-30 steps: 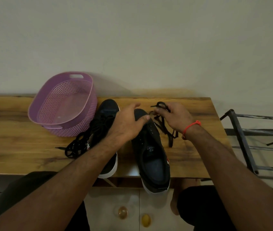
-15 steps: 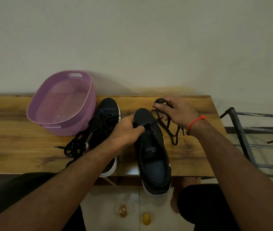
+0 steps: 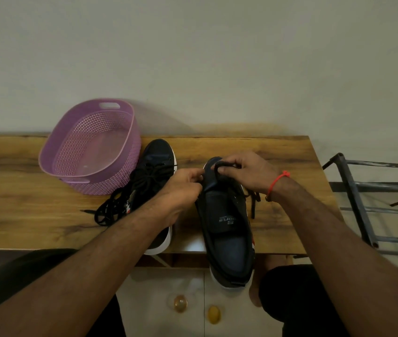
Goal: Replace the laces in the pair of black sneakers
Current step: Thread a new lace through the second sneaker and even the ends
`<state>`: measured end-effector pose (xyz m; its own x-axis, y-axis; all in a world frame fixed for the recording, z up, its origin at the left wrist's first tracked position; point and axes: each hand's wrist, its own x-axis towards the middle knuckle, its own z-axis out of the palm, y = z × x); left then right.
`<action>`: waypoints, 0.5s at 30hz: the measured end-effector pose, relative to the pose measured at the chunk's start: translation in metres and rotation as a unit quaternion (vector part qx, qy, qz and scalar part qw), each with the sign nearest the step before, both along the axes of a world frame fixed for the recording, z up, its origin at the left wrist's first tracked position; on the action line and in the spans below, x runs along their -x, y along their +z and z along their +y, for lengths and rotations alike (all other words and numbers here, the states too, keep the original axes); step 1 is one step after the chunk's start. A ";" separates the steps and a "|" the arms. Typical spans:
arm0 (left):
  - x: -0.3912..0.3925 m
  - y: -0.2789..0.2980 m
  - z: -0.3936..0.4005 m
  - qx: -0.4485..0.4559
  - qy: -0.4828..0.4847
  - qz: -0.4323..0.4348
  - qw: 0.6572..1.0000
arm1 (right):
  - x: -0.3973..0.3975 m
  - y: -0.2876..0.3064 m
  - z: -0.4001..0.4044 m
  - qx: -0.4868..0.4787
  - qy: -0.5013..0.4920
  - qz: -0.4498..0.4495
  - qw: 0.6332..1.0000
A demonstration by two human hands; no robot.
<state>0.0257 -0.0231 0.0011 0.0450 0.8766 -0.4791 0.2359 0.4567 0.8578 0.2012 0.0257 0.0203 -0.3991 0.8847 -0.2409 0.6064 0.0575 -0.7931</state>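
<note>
**Head view: both hands at the toe of the unlaced sneaker**

Head camera looks over both forearms. Nearest, the unlaced sneaker (image 3: 227,229) overhangs the wooden table (image 3: 23,215), its tongue laid bare. At its toe, the left hand (image 3: 183,188) pinches the upper and the right hand (image 3: 246,173) pinches a black lace (image 3: 254,200). Left of it lies the laced sneaker (image 3: 154,166), half hidden by the left forearm. Farther left stands a purple basket (image 3: 91,147).

Matt black cloth sneaker (image 3: 227,229) beneath the fingers; perforated purple plastic basket (image 3: 91,147) (slightly glossy) on grained, satin wooden table (image 3: 23,203).
</note>
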 end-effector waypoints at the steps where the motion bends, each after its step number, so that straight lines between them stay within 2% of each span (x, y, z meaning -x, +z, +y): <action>1: 0.000 -0.001 0.001 0.005 0.007 -0.010 1.000 | 0.001 0.000 0.000 0.003 0.002 0.015 1.000; 15: 0.007 -0.006 0.001 0.051 0.067 -0.050 0.995 | 0.001 0.006 -0.003 0.078 -0.043 0.080 0.993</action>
<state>0.0185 -0.0225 -0.0049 -0.0169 0.8254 -0.5643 0.0823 0.5636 0.8220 0.2003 0.0231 0.0265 -0.3676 0.8741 -0.3175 0.4687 -0.1208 -0.8751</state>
